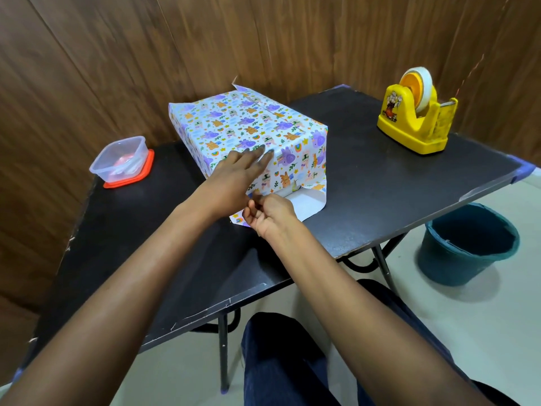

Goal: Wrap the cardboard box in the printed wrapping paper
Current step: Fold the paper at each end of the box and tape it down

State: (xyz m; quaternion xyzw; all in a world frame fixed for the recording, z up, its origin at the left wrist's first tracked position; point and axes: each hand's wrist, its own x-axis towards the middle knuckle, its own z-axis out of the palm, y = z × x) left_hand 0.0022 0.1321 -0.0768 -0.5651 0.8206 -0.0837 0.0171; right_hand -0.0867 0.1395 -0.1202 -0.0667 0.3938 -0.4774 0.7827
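The left hand [243, 165] lies flat, fingers straight, pressing the folded wrapping paper [234, 121] against the near end of the cardboard box [295, 168] at mid-table. Just right, the right hand [269, 215] has curled fingers that seem to pinch the lower flap [304, 206]. The flap should be drawn up taut and creased before taping.

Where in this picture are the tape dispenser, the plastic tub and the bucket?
tape dispenser [409, 133]: head view, on its yellow body.
plastic tub [102, 172]: head view, on its clear front wall.
bucket [448, 265]: head view, on its teal outer wall.
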